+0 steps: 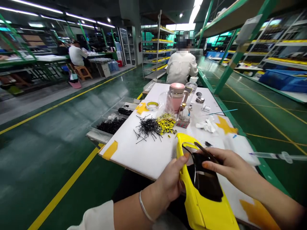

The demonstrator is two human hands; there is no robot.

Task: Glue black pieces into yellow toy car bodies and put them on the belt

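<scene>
A glossy yellow model car body [211, 210] with dark windows is tilted over the front edge of the white table. My left hand [171, 180] is closed around its left side, thumb by the window frame. Above the dark glass, my right hand [223, 163] pinches a slim dark tool [205, 150] that looks like tweezers, its tip near the car's far end. A thin black strip [193, 159] curves along the window opening. Just beyond the car lie a pile of thin black sticks [148, 126] and a heap of small yellow-and-black pieces [166, 124].
On the table [144, 156] stand a pink mug [177, 99], a clear bottle [192, 85] and a tape roll [152, 105]. Crumpled tissue [207, 124] and a syringe [283, 156] lie to the right. Trays of black parts [111, 125] adjoin the left edge. A person [182, 65] sits ahead.
</scene>
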